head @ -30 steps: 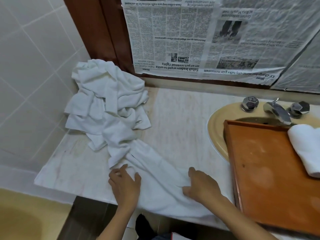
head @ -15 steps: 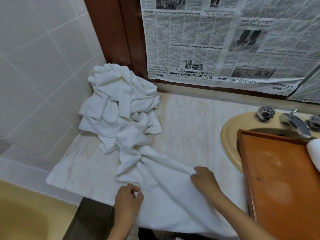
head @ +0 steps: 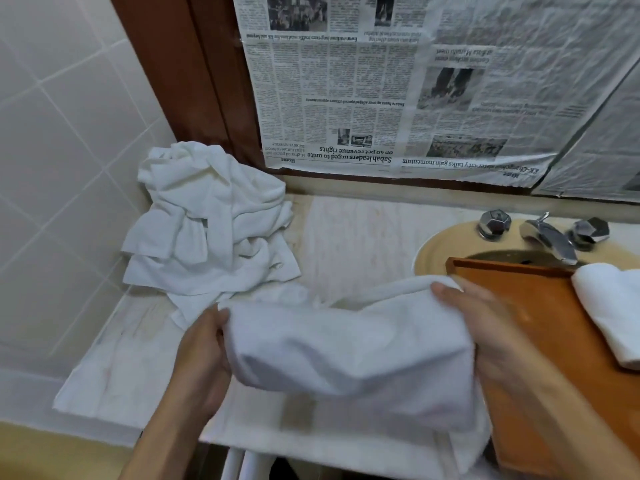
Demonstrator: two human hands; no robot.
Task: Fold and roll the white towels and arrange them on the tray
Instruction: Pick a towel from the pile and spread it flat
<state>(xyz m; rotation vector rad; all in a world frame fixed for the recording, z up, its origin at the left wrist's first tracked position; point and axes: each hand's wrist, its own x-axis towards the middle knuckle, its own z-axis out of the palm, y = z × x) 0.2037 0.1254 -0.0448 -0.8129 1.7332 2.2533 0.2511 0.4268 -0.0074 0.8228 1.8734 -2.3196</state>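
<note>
A white towel (head: 346, 355) hangs stretched between my two hands above the counter's front edge. My left hand (head: 204, 355) grips its left end and my right hand (head: 485, 327) grips its right end, thumb on top. A heap of crumpled white towels (head: 207, 223) lies at the back left corner. The wooden tray (head: 540, 306) rests over the sink on the right, with one rolled white towel (head: 613, 310) on it, partly cut off by the frame's edge.
The pale marble counter (head: 353, 237) runs between the heap and the yellow sink (head: 436, 247). Chrome taps and a spout (head: 547, 237) stand behind the tray. Newspaper (head: 415, 84) covers the wall behind. A tiled wall (head: 62, 150) closes the left side.
Both hands took hold of the towel that lay flat at the counter's front edge and lifted it clear of the heap. It now hangs between them, nearer the tray.
</note>
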